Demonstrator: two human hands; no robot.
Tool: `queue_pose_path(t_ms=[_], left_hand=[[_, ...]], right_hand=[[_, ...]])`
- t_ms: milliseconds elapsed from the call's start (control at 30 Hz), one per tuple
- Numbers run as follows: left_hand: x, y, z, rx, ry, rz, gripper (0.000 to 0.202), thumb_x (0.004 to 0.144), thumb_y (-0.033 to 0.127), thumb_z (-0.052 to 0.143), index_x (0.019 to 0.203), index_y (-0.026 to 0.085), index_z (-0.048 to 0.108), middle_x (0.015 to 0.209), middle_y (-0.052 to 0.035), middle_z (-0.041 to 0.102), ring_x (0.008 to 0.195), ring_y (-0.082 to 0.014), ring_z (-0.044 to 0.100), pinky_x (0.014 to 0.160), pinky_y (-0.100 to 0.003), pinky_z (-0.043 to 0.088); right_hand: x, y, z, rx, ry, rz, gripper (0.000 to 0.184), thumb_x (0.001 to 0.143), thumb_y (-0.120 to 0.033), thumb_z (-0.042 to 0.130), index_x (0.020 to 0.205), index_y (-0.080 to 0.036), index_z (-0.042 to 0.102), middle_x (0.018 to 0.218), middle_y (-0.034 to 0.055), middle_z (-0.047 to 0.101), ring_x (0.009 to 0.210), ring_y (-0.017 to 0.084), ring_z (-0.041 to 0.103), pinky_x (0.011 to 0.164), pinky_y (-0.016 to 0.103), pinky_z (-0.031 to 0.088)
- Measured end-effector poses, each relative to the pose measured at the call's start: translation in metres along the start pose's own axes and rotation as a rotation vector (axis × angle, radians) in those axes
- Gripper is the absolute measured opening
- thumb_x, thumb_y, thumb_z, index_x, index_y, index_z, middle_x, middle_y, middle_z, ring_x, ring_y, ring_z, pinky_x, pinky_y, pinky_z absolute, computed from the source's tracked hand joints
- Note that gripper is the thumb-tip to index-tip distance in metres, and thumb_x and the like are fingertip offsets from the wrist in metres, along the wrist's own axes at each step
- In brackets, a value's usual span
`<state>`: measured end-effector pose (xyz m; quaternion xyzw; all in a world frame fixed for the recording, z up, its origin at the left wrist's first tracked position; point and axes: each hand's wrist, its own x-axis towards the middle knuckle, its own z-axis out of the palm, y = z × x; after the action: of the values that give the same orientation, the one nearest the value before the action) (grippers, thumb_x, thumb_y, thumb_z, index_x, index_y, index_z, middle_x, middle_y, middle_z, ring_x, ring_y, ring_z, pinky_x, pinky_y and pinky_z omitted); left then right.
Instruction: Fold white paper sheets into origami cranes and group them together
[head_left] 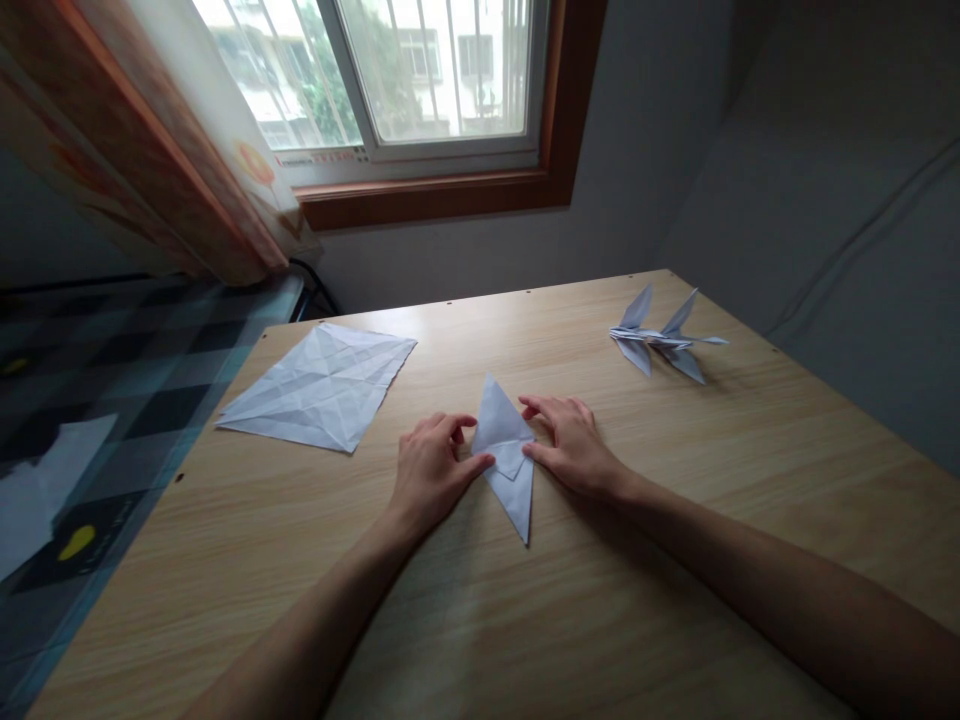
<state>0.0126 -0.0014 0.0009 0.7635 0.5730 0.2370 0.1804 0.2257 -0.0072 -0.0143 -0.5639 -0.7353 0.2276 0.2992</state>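
A partly folded white paper piece (504, 450), pointed at both ends, lies on the wooden table (480, 620) in front of me. My left hand (433, 468) rests on the table at its left side, thumb and forefinger pinching the paper's left edge. My right hand (571, 443) lies at its right side, fingers curled, thumb pressing the paper's right corner. A creased, unfolded white sheet (319, 386) lies flat to the left. A finished folded paper figure (664, 338) with upright wings stands at the far right of the table.
A bed with a checked cover (90, 400) runs along the table's left side, with white paper (37, 490) on it. A window (390, 70) and curtain (150, 140) are behind the table. A grey wall (840, 230) stands close on the right.
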Motion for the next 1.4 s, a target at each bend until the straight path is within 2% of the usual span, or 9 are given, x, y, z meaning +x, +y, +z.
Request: queue_pose_path(t_ms=[100,233,333,633,833,967,1100,1267,1400], left_hand=[[-0.001,0.0,0.0,-0.019,0.001,0.018,0.031,0.068,0.028,0.08,0.095,0.019,0.067,0.082,-0.001,0.063,0.076,-0.0188,0.058,0.068,-0.03,0.041],[-0.003,-0.001,0.002,-0.039,0.017,0.083,0.012,0.072,0.024,0.076,0.082,0.02,0.071,0.078,-0.001,0.065,0.076,-0.0182,0.058,0.068,-0.03,0.041],[-0.003,-0.005,0.003,-0.07,0.037,0.15,0.009,0.076,0.017,0.067,0.077,0.022,0.074,0.076,-0.0018,0.067,0.076,-0.0179,0.059,0.07,-0.031,0.043],[-0.008,-0.004,-0.004,0.134,0.052,0.322,0.02,0.079,0.016,0.058,0.079,0.024,0.076,0.082,-0.0035,0.068,0.082,-0.0215,0.058,0.079,-0.039,0.042],[-0.015,0.005,-0.003,0.428,0.06,0.576,0.039,0.087,0.054,0.057,0.087,0.016,0.068,0.107,-0.0101,0.069,0.097,-0.0281,0.057,0.086,-0.045,0.039],[-0.01,-0.001,-0.001,0.409,-0.014,0.595,0.05,0.086,0.056,0.058,0.117,0.016,0.06,0.116,-0.0114,0.066,0.105,-0.0283,0.056,0.089,-0.043,0.041],[-0.006,-0.005,-0.004,0.337,-0.083,0.684,0.032,0.089,0.043,0.061,0.113,0.022,0.063,0.118,-0.0073,0.067,0.107,-0.0247,0.058,0.09,-0.039,0.042],[-0.007,-0.005,-0.01,0.295,-0.181,0.747,0.028,0.094,0.035,0.051,0.114,0.02,0.063,0.119,-0.0092,0.066,0.11,-0.025,0.059,0.092,-0.04,0.043],[-0.009,-0.002,-0.01,0.347,-0.218,0.707,0.043,0.09,0.046,0.054,0.121,0.016,0.061,0.114,-0.0131,0.064,0.098,-0.0277,0.058,0.086,-0.044,0.046]], right_hand=[[-0.002,-0.001,0.001,0.056,0.03,-0.021,0.047,0.076,-0.013,0.067,0.122,-0.022,0.06,0.106,0.0046,0.071,0.105,0.024,0.062,0.108,0.051,0.024],[-0.005,0.002,0.002,0.074,0.049,-0.075,0.022,0.078,-0.009,0.066,0.094,-0.023,0.071,0.096,0.003,0.074,0.095,0.023,0.065,0.1,0.048,0.031],[-0.007,0.007,0.002,0.041,0.06,-0.18,0.02,0.081,-0.007,0.063,0.08,-0.024,0.074,0.091,0.0019,0.075,0.092,0.021,0.065,0.097,0.046,0.033],[-0.014,0.007,-0.005,-0.237,-0.017,-0.482,0.019,0.079,-0.015,0.064,0.092,-0.021,0.076,0.096,0.0065,0.072,0.095,0.024,0.059,0.094,0.043,0.039],[-0.02,-0.007,-0.01,-0.365,-0.094,-0.464,0.034,0.088,-0.045,0.061,0.104,-0.017,0.072,0.098,0.0097,0.069,0.097,0.026,0.058,0.097,0.044,0.037],[-0.023,-0.007,-0.009,-0.392,-0.11,-0.408,0.057,0.082,-0.061,0.063,0.117,-0.015,0.066,0.111,0.0135,0.067,0.104,0.03,0.056,0.099,0.048,0.035],[-0.022,-0.004,-0.008,-0.403,-0.092,-0.356,0.077,0.074,-0.072,0.062,0.124,-0.013,0.061,0.124,0.0168,0.062,0.113,0.033,0.052,0.102,0.051,0.033],[-0.02,-0.002,-0.011,-0.426,-0.087,-0.319,0.067,0.08,-0.065,0.061,0.125,-0.016,0.06,0.125,0.0167,0.061,0.117,0.035,0.05,0.107,0.055,0.027],[-0.017,0.004,-0.013,-0.364,0.019,-0.273,0.043,0.086,-0.042,0.064,0.122,-0.018,0.062,0.125,0.0148,0.063,0.118,0.032,0.051,0.104,0.052,0.033]])
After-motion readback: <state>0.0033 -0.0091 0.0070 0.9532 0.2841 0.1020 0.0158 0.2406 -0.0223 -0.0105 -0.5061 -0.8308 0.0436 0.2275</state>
